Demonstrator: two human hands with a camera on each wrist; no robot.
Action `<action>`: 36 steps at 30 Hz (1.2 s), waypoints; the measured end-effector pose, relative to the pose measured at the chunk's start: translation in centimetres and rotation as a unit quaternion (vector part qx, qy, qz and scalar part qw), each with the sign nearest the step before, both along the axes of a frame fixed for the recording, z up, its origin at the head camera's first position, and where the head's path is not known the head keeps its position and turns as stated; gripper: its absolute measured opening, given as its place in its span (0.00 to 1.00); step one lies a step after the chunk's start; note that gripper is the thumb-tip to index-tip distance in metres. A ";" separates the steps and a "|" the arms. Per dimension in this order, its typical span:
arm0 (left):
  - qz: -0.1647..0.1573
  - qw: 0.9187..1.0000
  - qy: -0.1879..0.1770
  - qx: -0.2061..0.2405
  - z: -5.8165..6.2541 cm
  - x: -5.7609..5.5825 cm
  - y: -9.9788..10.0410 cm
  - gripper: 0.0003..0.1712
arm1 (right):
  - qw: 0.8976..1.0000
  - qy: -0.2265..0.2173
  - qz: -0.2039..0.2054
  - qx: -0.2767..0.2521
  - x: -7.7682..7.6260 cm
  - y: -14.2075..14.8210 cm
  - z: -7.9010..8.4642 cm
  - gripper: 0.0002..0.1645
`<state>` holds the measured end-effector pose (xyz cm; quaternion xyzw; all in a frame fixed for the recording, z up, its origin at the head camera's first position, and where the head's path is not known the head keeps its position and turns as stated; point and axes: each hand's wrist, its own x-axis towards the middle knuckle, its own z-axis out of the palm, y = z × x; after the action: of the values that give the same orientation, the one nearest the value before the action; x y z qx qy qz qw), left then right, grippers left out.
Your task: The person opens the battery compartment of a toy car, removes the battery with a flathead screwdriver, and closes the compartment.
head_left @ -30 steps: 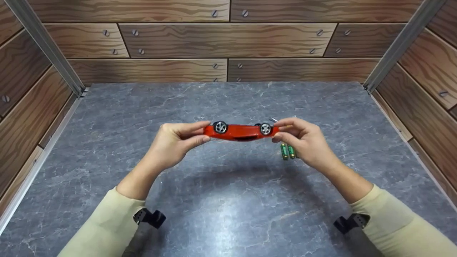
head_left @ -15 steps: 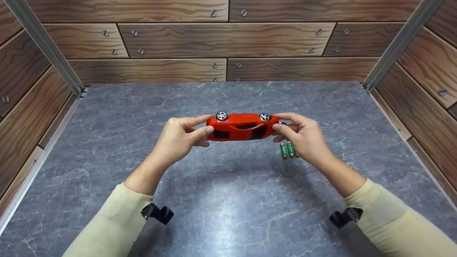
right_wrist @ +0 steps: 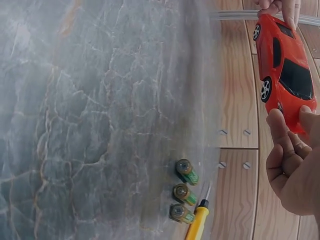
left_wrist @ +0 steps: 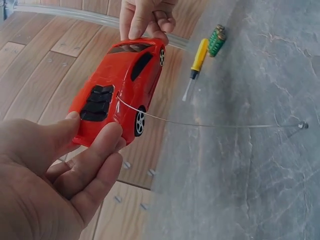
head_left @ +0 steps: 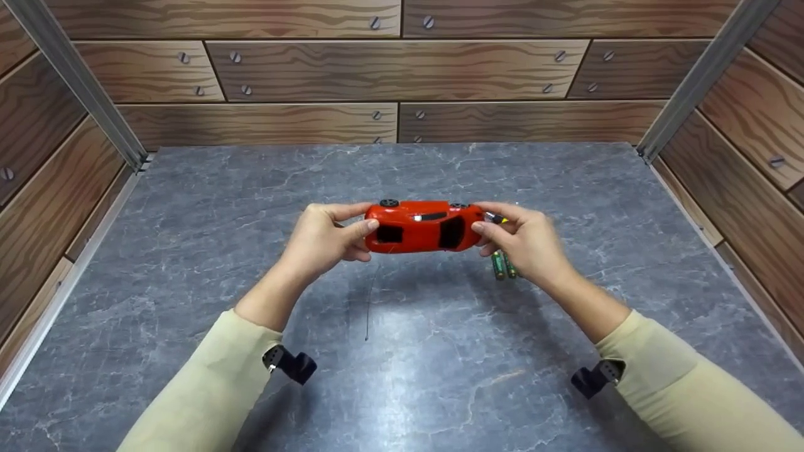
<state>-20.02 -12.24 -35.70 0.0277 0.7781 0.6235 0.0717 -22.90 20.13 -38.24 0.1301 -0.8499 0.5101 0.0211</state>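
A red toy car (head_left: 421,227) with black windows is held up above the grey table, roof turned toward the head camera. My left hand (head_left: 320,235) pinches its rear end between thumb and fingers, beside the black slatted rear panel (left_wrist: 97,102). At the other end, the right hand (head_left: 527,235) grips the nose, thumb on the hood in the right wrist view. From the car's rear roof edge a thin wire antenna (left_wrist: 215,125) sticks out, tipped with a small knob. Silver-spoked wheels (right_wrist: 266,90) show along one side; the underside is hidden.
Three green batteries (right_wrist: 186,171) stand or lie on the marbled table (head_left: 251,182) near the right hand. Alongside them lies a yellow and black screwdriver (left_wrist: 200,55), mostly behind that hand in the head view. Wood-patterned walls (head_left: 402,69) enclose the back and sides.
Both hands have rolled the car from wheels uppermost to roof facing the head camera. The antenna has swung into view, pointing toward the person. The hands have come slightly closer together.
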 end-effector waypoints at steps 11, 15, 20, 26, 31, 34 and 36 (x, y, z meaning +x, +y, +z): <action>0.003 0.999 -0.009 -0.049 -2.0 -1.3 0.3 0.27 | 0.999 -0.032 -0.004 0.032 -0.9 -0.3 -1.9 0.29; 0.005 0.998 -0.007 -0.062 -3.0 -1.7 0.4 0.27 | 0.999 -0.040 -0.002 0.035 -1.3 -0.5 -2.8 0.29; 0.009 0.998 -0.020 -0.063 -4.4 -2.2 0.3 0.27 | 0.998 -0.057 0.005 0.041 -1.5 -0.6 -3.6 0.29; 0.016 0.997 -0.045 -0.058 -5.8 -2.6 0.3 0.27 | 0.994 -0.090 0.017 0.054 -1.8 -0.7 -4.3 0.31; 0.015 0.997 -0.058 -0.046 -6.5 -2.7 0.2 0.28 | 0.990 -0.100 0.026 0.099 -2.1 -1.0 -4.4 0.34; 0.016 0.997 -0.061 -0.034 -6.7 -2.8 0.1 0.28 | 0.988 -0.105 0.031 0.112 -2.2 -1.1 -4.4 0.35; 0.016 0.997 -0.062 -0.031 -6.8 -2.9 0.2 0.28 | 0.987 -0.106 0.031 0.118 -2.2 -1.1 -4.3 0.35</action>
<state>-22.89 -12.09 -42.48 -0.0253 0.7912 0.6009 0.1107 -25.14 18.99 -42.58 0.1029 -0.8969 0.4181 -0.1007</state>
